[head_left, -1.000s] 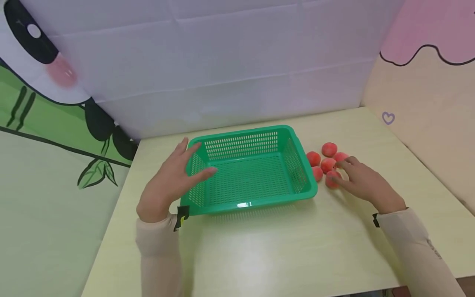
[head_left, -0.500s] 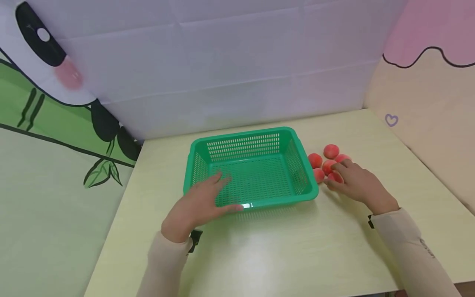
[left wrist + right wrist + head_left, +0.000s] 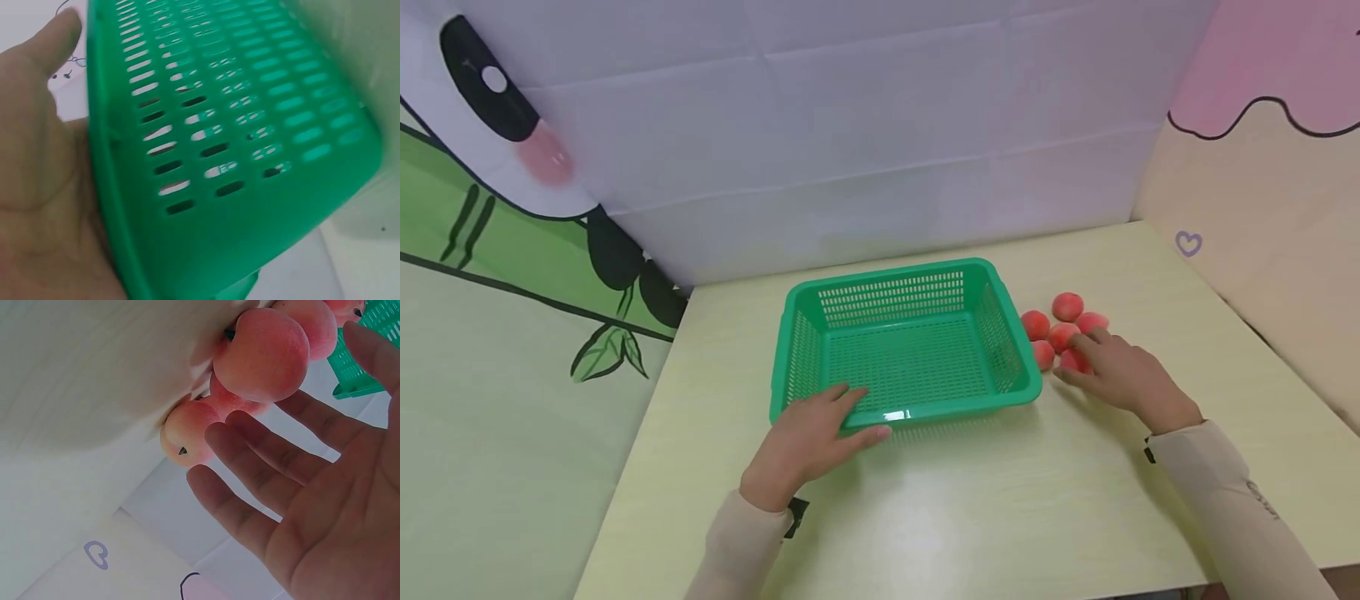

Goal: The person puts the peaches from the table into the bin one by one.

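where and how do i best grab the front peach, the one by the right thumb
Take the front peach across its round middle, the right grip coming from its front right. It is a ball without a handle, so opposite curved sides should hold best. The peach on its left and the peach just behind it crowd those sides; its front and right look free.

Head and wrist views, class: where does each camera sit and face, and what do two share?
Head: on the person's head, facing forward and down at green basket and peaches; left grip, right grip, sleeves visible.
Left wrist: on that wrist, facing the basket's slotted wall; palm, thumb visible.
Right wrist: on that wrist, facing peaches; palm, fingers visible.
Head and right wrist share the purple heart.
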Demonstrator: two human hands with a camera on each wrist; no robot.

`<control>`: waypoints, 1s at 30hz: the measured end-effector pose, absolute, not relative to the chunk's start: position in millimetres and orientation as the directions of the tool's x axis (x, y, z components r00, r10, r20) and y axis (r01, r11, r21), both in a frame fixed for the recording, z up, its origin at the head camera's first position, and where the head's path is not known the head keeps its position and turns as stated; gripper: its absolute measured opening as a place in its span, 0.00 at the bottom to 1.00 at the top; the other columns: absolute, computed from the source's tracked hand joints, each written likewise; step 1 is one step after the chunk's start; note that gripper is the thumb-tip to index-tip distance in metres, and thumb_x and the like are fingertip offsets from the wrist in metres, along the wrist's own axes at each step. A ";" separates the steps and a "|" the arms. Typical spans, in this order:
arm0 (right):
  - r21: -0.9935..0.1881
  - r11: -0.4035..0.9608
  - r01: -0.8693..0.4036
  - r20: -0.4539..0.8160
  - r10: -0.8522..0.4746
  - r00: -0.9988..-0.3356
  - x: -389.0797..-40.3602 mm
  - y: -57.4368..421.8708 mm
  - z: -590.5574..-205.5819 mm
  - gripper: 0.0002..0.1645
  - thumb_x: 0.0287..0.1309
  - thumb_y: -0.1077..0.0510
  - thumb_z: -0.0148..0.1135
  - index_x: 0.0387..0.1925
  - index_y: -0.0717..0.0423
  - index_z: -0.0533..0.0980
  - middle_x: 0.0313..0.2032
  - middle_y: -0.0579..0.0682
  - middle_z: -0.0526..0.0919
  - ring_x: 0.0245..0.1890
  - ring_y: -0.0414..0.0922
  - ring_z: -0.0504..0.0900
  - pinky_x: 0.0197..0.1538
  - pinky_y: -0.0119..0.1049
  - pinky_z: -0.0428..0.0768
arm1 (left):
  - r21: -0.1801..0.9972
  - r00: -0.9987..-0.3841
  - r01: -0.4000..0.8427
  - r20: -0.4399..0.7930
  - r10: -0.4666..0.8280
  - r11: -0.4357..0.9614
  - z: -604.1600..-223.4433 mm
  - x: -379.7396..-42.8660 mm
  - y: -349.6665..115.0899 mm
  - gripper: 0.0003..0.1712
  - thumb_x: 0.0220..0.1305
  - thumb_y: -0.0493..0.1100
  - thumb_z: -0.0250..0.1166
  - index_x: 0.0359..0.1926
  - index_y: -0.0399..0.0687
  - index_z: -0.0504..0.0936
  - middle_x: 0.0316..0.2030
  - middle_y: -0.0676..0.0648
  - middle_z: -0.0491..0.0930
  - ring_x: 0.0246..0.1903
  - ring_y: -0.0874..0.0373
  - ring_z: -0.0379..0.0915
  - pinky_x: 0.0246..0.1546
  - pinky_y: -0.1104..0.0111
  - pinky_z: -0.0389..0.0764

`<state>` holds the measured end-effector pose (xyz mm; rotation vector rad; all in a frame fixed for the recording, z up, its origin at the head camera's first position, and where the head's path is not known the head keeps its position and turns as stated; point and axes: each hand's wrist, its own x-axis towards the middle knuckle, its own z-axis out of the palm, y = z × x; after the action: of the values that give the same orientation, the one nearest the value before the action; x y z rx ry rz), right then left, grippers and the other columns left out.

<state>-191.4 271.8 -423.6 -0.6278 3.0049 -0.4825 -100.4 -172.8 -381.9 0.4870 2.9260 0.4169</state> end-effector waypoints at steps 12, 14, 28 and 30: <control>-0.330 0.856 -0.399 0.051 -0.405 -0.913 -190.3 267.5 -423.1 0.18 0.72 0.44 0.67 0.48 0.51 0.73 0.38 0.52 0.72 0.35 0.49 0.75 0.31 0.43 0.74 | 0.189 -0.956 0.293 0.027 0.293 0.937 -400.9 -102.6 -171.1 0.39 0.67 0.81 0.58 0.28 0.50 0.82 0.20 0.57 0.71 0.19 0.61 0.64 0.19 0.66 0.63; -0.335 0.858 -0.390 0.047 -0.398 -0.916 -190.4 266.2 -424.1 0.18 0.71 0.45 0.68 0.48 0.51 0.74 0.38 0.52 0.72 0.35 0.49 0.75 0.32 0.43 0.74 | 0.193 -0.957 0.290 0.036 0.289 0.937 -402.2 -103.3 -170.3 0.40 0.67 0.81 0.58 0.19 0.53 0.69 0.17 0.57 0.56 0.17 0.62 0.51 0.18 0.67 0.56; -0.334 0.869 -0.366 -0.022 -0.395 -0.918 -195.2 259.2 -434.4 0.21 0.70 0.43 0.69 0.48 0.53 0.74 0.34 0.48 0.73 0.33 0.47 0.76 0.33 0.45 0.75 | 0.107 -0.914 0.365 0.233 0.333 0.925 -411.2 -105.3 -168.0 0.45 0.62 0.79 0.65 0.15 0.58 0.49 0.17 0.60 0.41 0.19 0.65 0.35 0.18 0.71 0.42; -0.333 0.871 -0.360 -0.029 -0.392 -0.920 -195.5 258.6 -436.2 0.21 0.70 0.44 0.69 0.51 0.53 0.74 0.36 0.48 0.74 0.33 0.47 0.78 0.34 0.46 0.77 | 0.101 -0.910 0.370 0.237 0.339 0.924 -412.1 -105.5 -168.6 0.45 0.63 0.80 0.64 0.15 0.58 0.49 0.17 0.60 0.41 0.19 0.65 0.35 0.18 0.71 0.42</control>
<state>-195.5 258.6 -436.2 -0.5935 2.9462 -0.4960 -105.5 -168.6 -412.1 0.6142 3.2931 0.2433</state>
